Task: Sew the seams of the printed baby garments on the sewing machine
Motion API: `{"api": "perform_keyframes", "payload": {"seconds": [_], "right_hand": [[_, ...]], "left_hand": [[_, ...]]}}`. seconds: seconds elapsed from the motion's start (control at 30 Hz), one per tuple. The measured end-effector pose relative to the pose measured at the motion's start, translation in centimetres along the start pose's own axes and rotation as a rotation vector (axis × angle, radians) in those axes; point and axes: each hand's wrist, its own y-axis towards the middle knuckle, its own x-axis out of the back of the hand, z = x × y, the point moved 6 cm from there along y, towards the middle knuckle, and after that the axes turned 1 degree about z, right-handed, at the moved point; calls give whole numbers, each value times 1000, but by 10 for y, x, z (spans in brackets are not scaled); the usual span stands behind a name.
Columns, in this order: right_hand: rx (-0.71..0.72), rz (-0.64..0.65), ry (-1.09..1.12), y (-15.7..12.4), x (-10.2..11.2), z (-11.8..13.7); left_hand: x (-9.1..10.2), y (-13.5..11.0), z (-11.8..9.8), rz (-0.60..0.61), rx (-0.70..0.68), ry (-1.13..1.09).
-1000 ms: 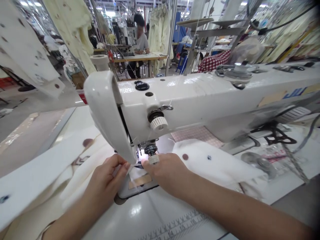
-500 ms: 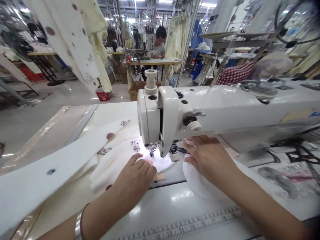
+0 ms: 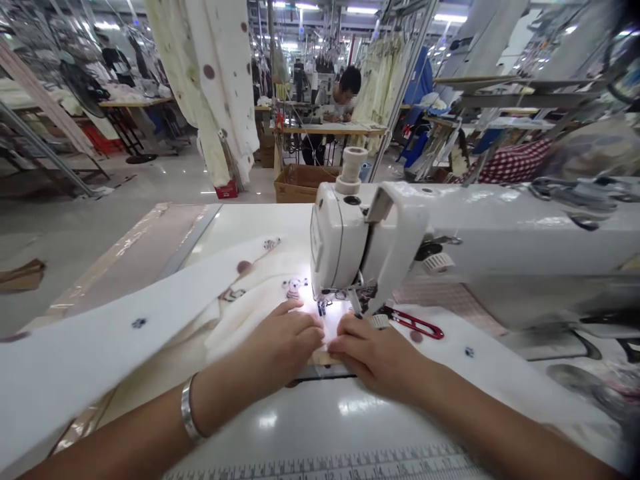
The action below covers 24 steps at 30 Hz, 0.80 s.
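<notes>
White printed fabric (image 3: 260, 313) with small bear and paw prints passes beneath the needle area of a white sewing machine (image 3: 340, 230). Just left of the lit presser foot (image 3: 323, 308), my left hand (image 3: 285, 343) presses the cloth with curled fingers. My right hand (image 3: 377, 350) is on the other side, its fingers closed on the fabric edge close to my left fingertips. The exact grip of both hands is partly hidden. Red-handled thread snips (image 3: 415, 323) lie on the fabric, right of the needle area and beyond my right hand.
A printed ruler scale (image 3: 350, 463) runs along the table's front. Pink checked cloth (image 3: 450, 303) lies under the machine arm. Beyond the table are hanging fabric (image 3: 220, 73), a cardboard box (image 3: 305, 183) and a person (image 3: 345, 93) at another bench.
My right hand has moved left, from beneath the machine arm to the fabric before the presser foot. The snips now lie loose on the cloth. The view has shifted left.
</notes>
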Motion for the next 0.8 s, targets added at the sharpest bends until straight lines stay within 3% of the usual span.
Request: {"api": "perform_keyframes", "payload": {"seconds": [0.33, 0.8], "right_hand": [[-41, -2, -42, -2, -8, 0], [-45, -97, -20, 0, 3, -7]], "left_hand": [[-14, -1, 9, 105, 5, 46], [-3, 0, 19, 54, 12, -10]]}}
